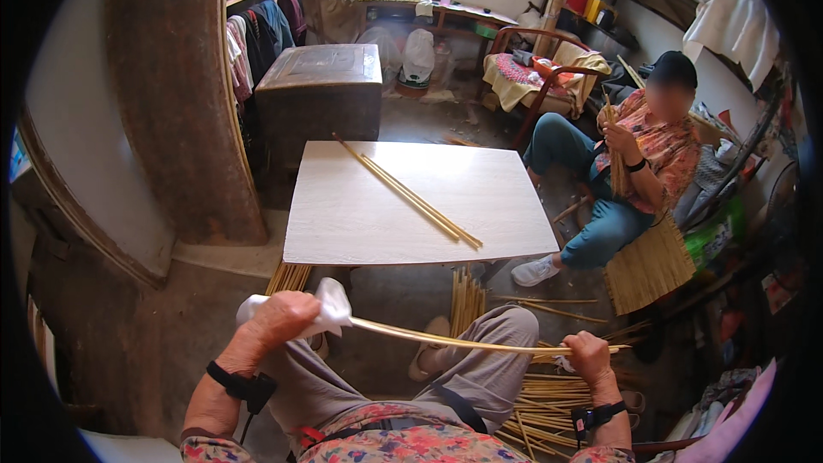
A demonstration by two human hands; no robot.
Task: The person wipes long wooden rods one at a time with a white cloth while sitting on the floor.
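Observation:
My left hand (286,318) is closed around a white cloth (334,307), which wraps one end of some thin straw-coloured stalks (443,339). The stalks run across above my knees, slightly bowed. Near their other end, my right hand (587,354) grips them, with the tips showing past the fist. In front of me, a few similar stalks (411,196) lie diagonally on a low white table (508,206). Many more stalks (553,402) are spread on the floor beside my right leg. Whether a second cloth is under my right fist I cannot tell.
A seated person (669,135) at the right holds a bundle of stalks (617,167). Upright stalk bundles (467,302) stand below the table's near edge. A woven mat (649,263) lies at the right. A dark wooden chest (318,90) and a wooden armchair (546,83) stand beyond the table.

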